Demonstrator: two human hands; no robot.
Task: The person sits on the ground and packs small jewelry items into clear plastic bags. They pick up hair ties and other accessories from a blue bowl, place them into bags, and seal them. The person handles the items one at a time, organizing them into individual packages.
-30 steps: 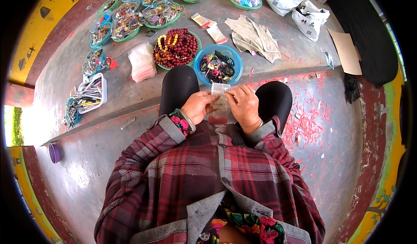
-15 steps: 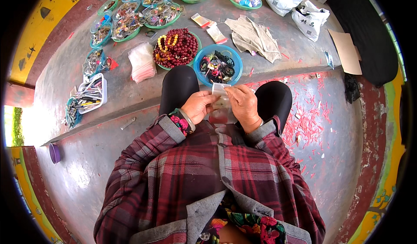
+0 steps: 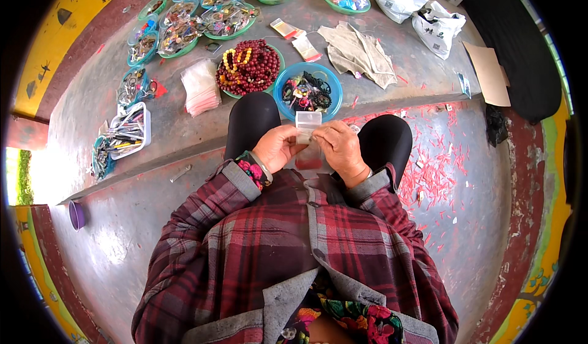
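Between my knees I hold a small clear plastic bag (image 3: 308,121) with a reddish lower end. Its upper end stands up above my fingers. My left hand (image 3: 275,148) pinches the bag's left side. On the opposite side, the bent fingers of my right hand (image 3: 340,150) are closed on the bag's edge. Just beyond is a blue bowl (image 3: 336,91) of black cords and colourful small pieces. Next to it sits a green bowl (image 3: 281,62) heaped with dark red bead strings (image 3: 251,71) and a yellow one. A stack of similar clear bags (image 3: 200,86) lies to its left.
Several bowls of small trinkets (image 3: 228,20) fill the far left of the raised concrete surface. A white basket (image 3: 147,126) of pens or tools stands at left. A grey cloth (image 3: 358,53) and white bags (image 3: 438,30) lie farther right. Red scraps (image 3: 429,166) litter the floor.
The bag's upper end now rises straighter and shows more above my fingers. My right hand's fingers have shifted slightly down along its right edge. The bowls have stayed put.
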